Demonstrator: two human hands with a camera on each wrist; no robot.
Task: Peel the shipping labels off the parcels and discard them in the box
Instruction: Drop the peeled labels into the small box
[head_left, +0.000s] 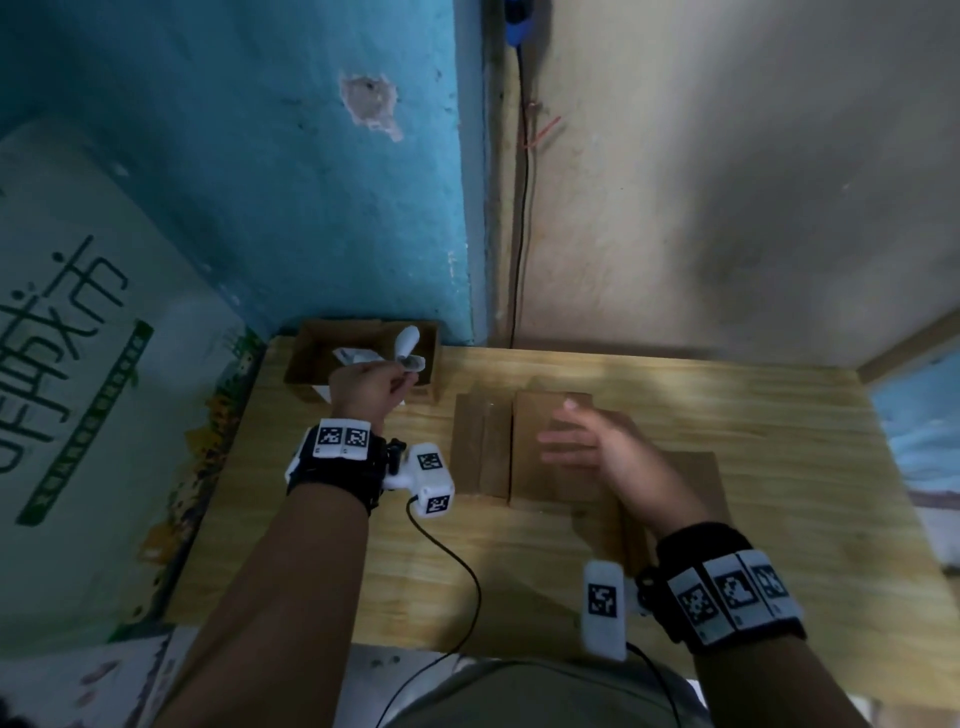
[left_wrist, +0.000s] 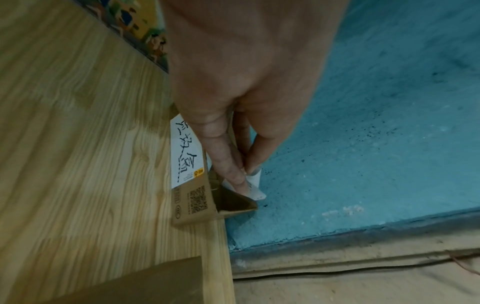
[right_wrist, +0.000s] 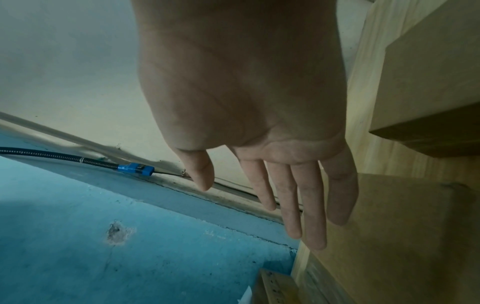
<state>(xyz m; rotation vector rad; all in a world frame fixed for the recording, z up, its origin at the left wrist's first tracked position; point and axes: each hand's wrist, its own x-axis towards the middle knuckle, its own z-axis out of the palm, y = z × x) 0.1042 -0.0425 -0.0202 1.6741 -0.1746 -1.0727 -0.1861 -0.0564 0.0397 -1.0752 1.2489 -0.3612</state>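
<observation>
My left hand (head_left: 402, 376) is over the open cardboard box (head_left: 434, 364) at the table's back left corner and pinches a curled white shipping label (head_left: 408, 345). In the left wrist view thumb and forefinger (left_wrist: 233, 172) pinch that label (left_wrist: 255, 188) just above the box (left_wrist: 192, 207). Other white paper (head_left: 353, 357) lies inside the box. My right hand (head_left: 561, 436) is open, its fingers straight over a bare brown parcel (head_left: 540, 467) mid-table. The same hand (right_wrist: 259, 201) hovers beside that parcel (right_wrist: 389, 236) in the right wrist view.
A narrower brown parcel (head_left: 480, 447) lies left of the middle one, and another (head_left: 691, 483) lies under my right forearm. The wooden table (head_left: 753, 415) meets a blue wall (head_left: 311, 182) and a beige wall. A large printed bag (head_left: 78, 338) stands left of the table.
</observation>
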